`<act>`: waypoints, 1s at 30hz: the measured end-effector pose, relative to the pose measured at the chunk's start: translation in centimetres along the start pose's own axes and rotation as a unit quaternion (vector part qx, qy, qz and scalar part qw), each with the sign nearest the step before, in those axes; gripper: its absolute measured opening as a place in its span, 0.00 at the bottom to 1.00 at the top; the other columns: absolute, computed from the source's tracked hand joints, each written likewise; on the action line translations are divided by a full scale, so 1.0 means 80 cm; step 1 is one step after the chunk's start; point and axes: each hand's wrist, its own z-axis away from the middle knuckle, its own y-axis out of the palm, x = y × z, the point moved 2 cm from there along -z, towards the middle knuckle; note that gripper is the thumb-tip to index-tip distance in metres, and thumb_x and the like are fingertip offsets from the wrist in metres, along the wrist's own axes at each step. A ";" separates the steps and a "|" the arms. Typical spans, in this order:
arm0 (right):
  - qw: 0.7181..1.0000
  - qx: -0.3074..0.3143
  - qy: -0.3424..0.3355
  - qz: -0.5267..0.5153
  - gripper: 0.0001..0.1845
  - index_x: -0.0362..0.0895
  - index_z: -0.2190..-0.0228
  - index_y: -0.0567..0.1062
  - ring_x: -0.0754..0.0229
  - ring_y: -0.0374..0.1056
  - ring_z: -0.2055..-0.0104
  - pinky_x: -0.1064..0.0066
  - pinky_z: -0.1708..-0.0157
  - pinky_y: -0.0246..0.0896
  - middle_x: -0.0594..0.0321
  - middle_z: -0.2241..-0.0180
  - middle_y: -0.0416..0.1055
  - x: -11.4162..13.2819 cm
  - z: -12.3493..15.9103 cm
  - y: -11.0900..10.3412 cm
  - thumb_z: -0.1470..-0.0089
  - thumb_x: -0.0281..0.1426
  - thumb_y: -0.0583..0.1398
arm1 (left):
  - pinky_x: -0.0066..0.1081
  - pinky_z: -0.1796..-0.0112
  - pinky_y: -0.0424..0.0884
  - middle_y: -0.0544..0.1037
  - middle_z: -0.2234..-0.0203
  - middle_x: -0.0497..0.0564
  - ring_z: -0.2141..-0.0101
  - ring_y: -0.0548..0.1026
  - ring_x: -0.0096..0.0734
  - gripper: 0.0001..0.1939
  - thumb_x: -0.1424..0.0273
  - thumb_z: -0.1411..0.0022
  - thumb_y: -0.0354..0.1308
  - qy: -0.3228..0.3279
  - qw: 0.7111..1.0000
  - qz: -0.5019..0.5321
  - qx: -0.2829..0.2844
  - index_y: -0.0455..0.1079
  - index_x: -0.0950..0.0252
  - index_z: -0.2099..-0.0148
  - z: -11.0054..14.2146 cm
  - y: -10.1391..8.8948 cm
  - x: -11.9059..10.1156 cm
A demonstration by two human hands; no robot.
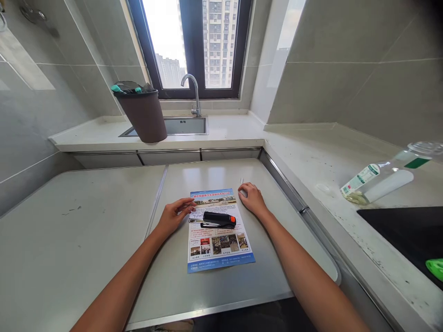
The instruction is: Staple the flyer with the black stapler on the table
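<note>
Print on the flyer [218, 230] too small to read. Middle of it hidden under the stapler [216, 219]. Fingertips of the right hand [252, 197] curled over something small, not identifiable. Green object [435, 267] cut off at the right edge. Bottle [387, 177] label illegible.

hands 2 [172, 216] | flyer 1 [221, 249] | stapler 1 [217, 219] | bin 1 [144, 115] | bottle 1 [387, 177]

The stapler [218, 219] lies on the flyer [218, 230], between the left hand [173, 216] and the right hand [252, 198]. Behind the hands sits the sink [185, 125]; right of them, a bottle [384, 177].
</note>
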 end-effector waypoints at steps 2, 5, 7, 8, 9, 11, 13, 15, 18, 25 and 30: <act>1.000 0.000 0.003 0.003 0.08 0.48 0.63 0.77 0.52 0.68 0.49 0.62 0.50 0.60 0.60 0.54 0.74 0.000 0.000 0.000 0.43 0.27 0.60 | 0.38 0.53 0.79 0.84 0.56 0.55 0.58 0.83 0.39 0.18 0.58 0.33 0.61 0.017 0.999 -0.027 0.006 0.77 0.62 0.46 0.002 0.000 -0.007; 1.000 -0.001 0.003 0.005 0.07 0.48 0.62 0.77 0.52 0.68 0.50 0.62 0.51 0.60 0.59 0.54 0.74 0.000 0.001 0.000 0.43 0.27 0.60 | 0.37 0.53 0.78 0.85 0.57 0.54 0.57 0.82 0.39 0.14 0.60 0.32 0.61 0.054 0.994 -0.091 0.023 0.80 0.60 0.50 0.004 -0.001 -0.016; 1.000 -0.002 0.000 0.004 0.07 0.48 0.62 0.77 0.52 0.68 0.50 0.62 0.51 0.60 0.59 0.54 0.74 0.000 0.001 0.001 0.43 0.28 0.60 | 0.36 0.53 0.77 0.85 0.57 0.53 0.57 0.82 0.39 0.12 0.62 0.31 0.60 0.085 0.989 -0.116 0.039 0.81 0.59 0.51 0.005 -0.001 -0.020; 1.000 -0.002 -0.002 0.004 0.07 0.48 0.62 0.77 0.52 0.68 0.50 0.62 0.51 0.60 0.59 0.54 0.74 -0.001 0.001 0.001 0.43 0.28 0.60 | 0.36 0.52 0.77 0.84 0.57 0.54 0.56 0.82 0.38 0.12 0.63 0.31 0.60 0.101 0.986 -0.121 0.046 0.81 0.59 0.51 0.005 -0.001 -0.021; 1.000 -0.003 -0.003 0.003 0.07 0.48 0.63 0.77 0.52 0.68 0.50 0.62 0.51 0.60 0.60 0.54 0.74 -0.001 0.001 0.001 0.43 0.28 0.60 | 0.36 0.52 0.77 0.84 0.56 0.54 0.56 0.81 0.38 0.11 0.64 0.31 0.60 0.116 0.984 -0.122 0.051 0.81 0.59 0.52 0.006 -0.001 -0.022; 1.000 -0.004 -0.005 0.004 0.07 0.48 0.63 0.77 0.52 0.68 0.50 0.62 0.51 0.60 0.59 0.54 0.74 0.000 0.001 0.000 0.43 0.27 0.60 | 0.35 0.54 0.77 0.83 0.57 0.54 0.57 0.81 0.37 0.11 0.64 0.31 0.60 0.137 0.981 -0.123 0.057 0.82 0.59 0.52 0.006 0.000 -0.022; 1.000 -0.002 -0.004 0.006 0.07 0.48 0.63 0.77 0.52 0.68 0.50 0.62 0.51 0.60 0.59 0.54 0.75 0.001 0.001 0.000 0.43 0.27 0.60 | 0.34 0.56 0.77 0.83 0.57 0.55 0.58 0.81 0.36 0.11 0.64 0.31 0.60 0.144 0.978 -0.132 0.068 0.81 0.59 0.52 0.007 0.001 -0.022; 1.000 -0.001 -0.003 0.006 0.08 0.48 0.63 0.77 0.52 0.68 0.50 0.62 0.51 0.60 0.59 0.54 0.75 0.001 0.001 0.000 0.43 0.27 0.60 | 0.34 0.56 0.77 0.83 0.58 0.54 0.59 0.81 0.36 0.11 0.63 0.32 0.61 0.143 0.976 -0.148 0.077 0.81 0.59 0.52 0.009 0.002 -0.021; 1.000 -0.001 -0.003 0.008 0.08 0.48 0.62 0.77 0.52 0.68 0.49 0.62 0.51 0.60 0.59 0.54 0.75 0.001 0.001 0.000 0.43 0.28 0.60 | 0.34 0.55 0.77 0.84 0.60 0.53 0.59 0.81 0.37 0.11 0.62 0.34 0.63 0.141 0.972 -0.168 0.088 0.81 0.59 0.53 0.010 0.003 -0.020; 1.000 -0.001 0.000 0.011 0.07 0.48 0.63 0.78 0.51 0.68 0.50 0.62 0.51 0.60 0.59 0.54 0.74 0.002 0.001 0.001 0.43 0.28 0.60 | 0.38 0.52 0.74 0.84 0.61 0.52 0.58 0.80 0.37 0.09 0.62 0.33 0.62 0.153 0.964 -0.177 0.129 0.81 0.57 0.56 0.008 0.012 -0.018; 1.000 0.002 -0.001 0.010 0.08 0.48 0.64 0.79 0.52 0.68 0.50 0.62 0.51 0.61 0.59 0.54 0.74 0.004 0.002 -0.001 0.44 0.28 0.60 | 0.39 0.51 0.74 0.84 0.61 0.53 0.58 0.80 0.38 0.10 0.61 0.33 0.61 0.142 0.964 -0.180 0.131 0.81 0.57 0.56 0.007 0.015 -0.017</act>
